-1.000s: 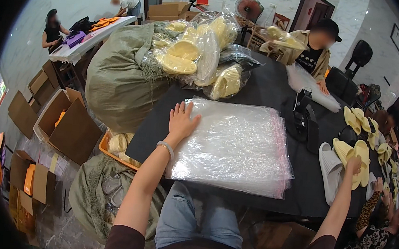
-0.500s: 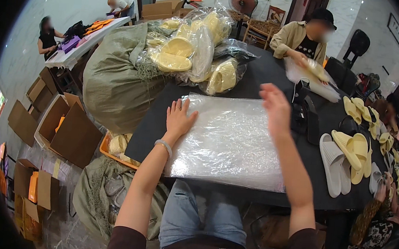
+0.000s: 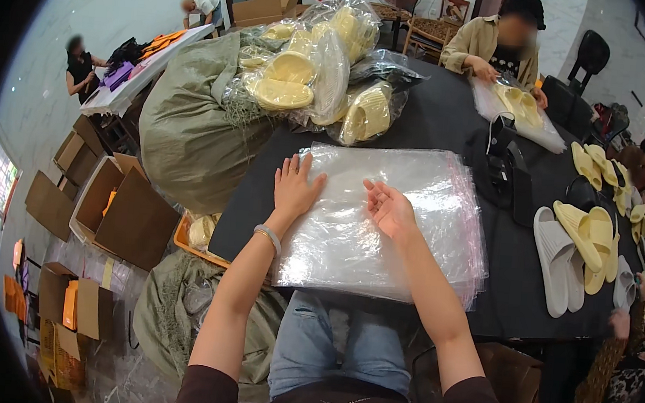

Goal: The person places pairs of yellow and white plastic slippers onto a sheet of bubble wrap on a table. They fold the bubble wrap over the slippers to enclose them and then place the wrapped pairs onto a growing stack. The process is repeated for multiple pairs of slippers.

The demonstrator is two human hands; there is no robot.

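Observation:
A stack of clear plastic bags (image 3: 386, 259) lies flat on the black-covered table (image 3: 265, 163) in front of me. My left hand (image 3: 296, 189) rests flat on the stack's left edge, fingers stretched out, with a bracelet at the wrist. Over the middle of the stack is my right hand (image 3: 390, 209), palm partly turned up and fingers loosely curled apart, holding nothing that I can see. Whether it touches the top bag I cannot tell.
Bagged yellow slippers (image 3: 290, 81) pile up beyond the stack, beside a bulging green sack (image 3: 185, 122). A black device (image 3: 503, 166) stands to the right, near grey slippers (image 3: 557, 258) and yellow slippers (image 3: 588, 238). Across the table, a person (image 3: 493, 56) handles bagged slippers. Cardboard boxes (image 3: 132, 217) stand at left.
My right hand has come down and left from the stack's far right to its middle. My left hand stays on the bags. The person opposite has lowered the bagged slippers onto the table.

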